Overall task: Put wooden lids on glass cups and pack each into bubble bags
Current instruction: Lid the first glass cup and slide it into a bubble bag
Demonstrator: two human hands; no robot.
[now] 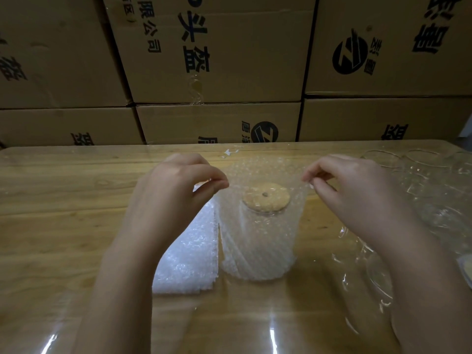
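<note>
A glass cup (258, 233) stands upright in the middle of the table inside a clear bubble bag (255, 259). A round wooden lid (266, 197) with a small centre hole sits on the cup's mouth. My left hand (178, 185) pinches the bag's left top edge between thumb and fingers. My right hand (347, 182) pinches the right top edge. The bag's mouth is stretched between the two hands above the lid.
A flat stack of bubble bags (189, 261) lies just left of the cup. Several bare glass cups (431, 190) crowd the table's right side. A wooden lid's edge (466, 267) shows at far right. Stacked cardboard boxes (217, 60) wall off the table's (63, 200) far edge.
</note>
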